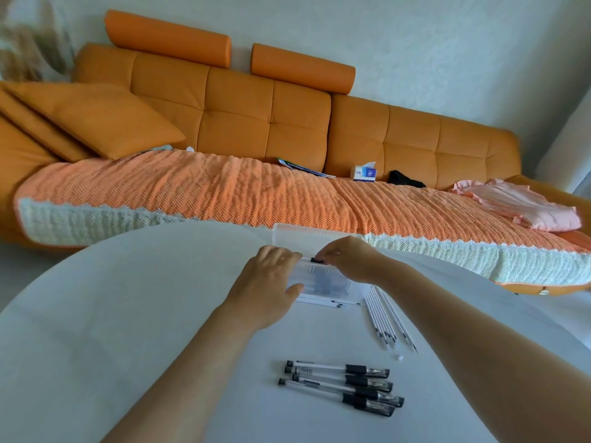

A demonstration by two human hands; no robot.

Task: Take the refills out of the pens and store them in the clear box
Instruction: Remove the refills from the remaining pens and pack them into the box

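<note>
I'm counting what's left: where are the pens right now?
The pens lie bunched low in the head view, slightly right of centre on the white table, nearer the person than the loose refills.

Found nothing legible. Spotted dark print on the barrels of the pens [339, 382], too small to read. Caught a blue mark on the tissue box [363, 172] too, blurred beyond reading.
</note>
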